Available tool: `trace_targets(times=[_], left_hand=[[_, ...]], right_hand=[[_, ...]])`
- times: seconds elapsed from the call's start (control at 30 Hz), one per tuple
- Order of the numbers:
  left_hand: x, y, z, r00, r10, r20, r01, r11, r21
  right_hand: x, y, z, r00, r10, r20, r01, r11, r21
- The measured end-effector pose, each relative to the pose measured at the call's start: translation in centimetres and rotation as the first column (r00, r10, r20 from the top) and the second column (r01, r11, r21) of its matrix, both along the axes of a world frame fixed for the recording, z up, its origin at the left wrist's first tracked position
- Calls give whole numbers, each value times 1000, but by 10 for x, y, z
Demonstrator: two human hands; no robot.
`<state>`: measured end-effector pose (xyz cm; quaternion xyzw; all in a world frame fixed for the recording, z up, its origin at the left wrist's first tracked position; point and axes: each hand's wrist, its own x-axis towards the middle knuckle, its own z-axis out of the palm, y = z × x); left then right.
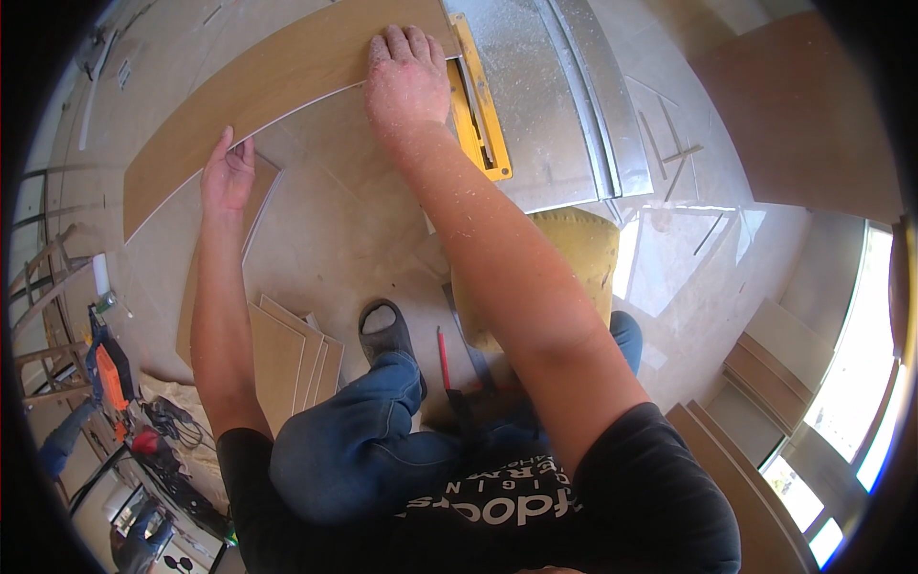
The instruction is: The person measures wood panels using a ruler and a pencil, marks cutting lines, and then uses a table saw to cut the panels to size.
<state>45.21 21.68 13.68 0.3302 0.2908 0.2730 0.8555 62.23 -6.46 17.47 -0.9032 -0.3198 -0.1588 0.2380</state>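
Observation:
A long tan board [292, 48] reaches from the left onto a metal saw table [526, 115] with a yellow insert [501, 163]. My left hand [228, 177] grips the board's near edge from below, thumb and fingertips at the edge. My right hand [408, 81] lies palm down on the board's right end beside the insert, fingers laid over its top and dusted with pale specks. Whether a blade is under or next to that hand I cannot tell.
More boards [287, 354] lie on the floor below. A yellow padded object [583, 258] and a red pencil-like tool [443, 354] are near my legs. Tools and cables [182, 421] crowd the left. Large panels [794, 105] and wood offcuts [669, 134] are at the right.

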Motion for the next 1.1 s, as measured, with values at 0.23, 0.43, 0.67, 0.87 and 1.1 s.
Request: trace_targets(times=[0.23, 0.43, 0.67, 0.87, 1.1], left_hand=[[-3, 1, -4, 1000, 7, -15, -8, 1000, -8], [-7, 1, -4, 1000, -5, -5, 5, 1000, 19], [-8, -11, 0, 1000, 13, 6, -13, 1000, -3], [-15, -10, -1, 1000, 6, 22, -6, 1000, -8], [-19, -23, 3, 999, 22, -42, -22, 1000, -4]], right_hand=[[-2, -2, -2, 1000, -1, 12, 1, 1000, 23], [-5, -5, -1, 999, -1, 35, 1, 1000, 13], [-8, -9, -3, 997, -24, 79, 23, 1000, 7], [-14, -12, -1, 997, -15, 72, 13, 999, 30], [-17, -17, -1, 993, -21, 113, 18, 999, 26]])
